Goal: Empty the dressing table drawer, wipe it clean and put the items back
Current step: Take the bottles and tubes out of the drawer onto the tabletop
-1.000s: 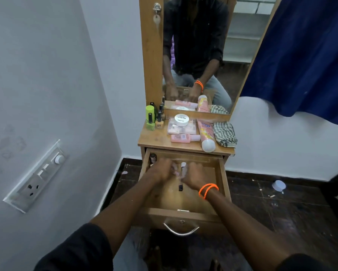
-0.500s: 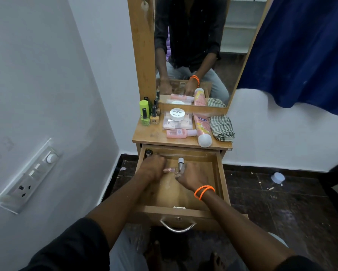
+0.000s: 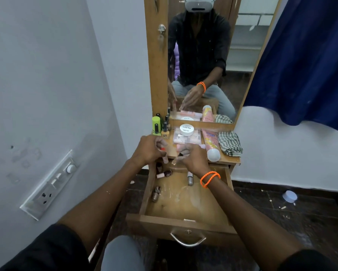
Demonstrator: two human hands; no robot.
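The left hand [image 3: 149, 150] curls round a small pink bottle [image 3: 165, 159], and the right hand [image 3: 192, 158] pinches another small bottle [image 3: 178, 155] (its shape is blurred). Both hover at the front edge of the dressing table top [image 3: 229, 160]. Below them the open drawer [image 3: 183, 222] holds nail polish bottles [image 3: 165, 174] to the left and a silver tube [image 3: 190, 178] under the right wrist.
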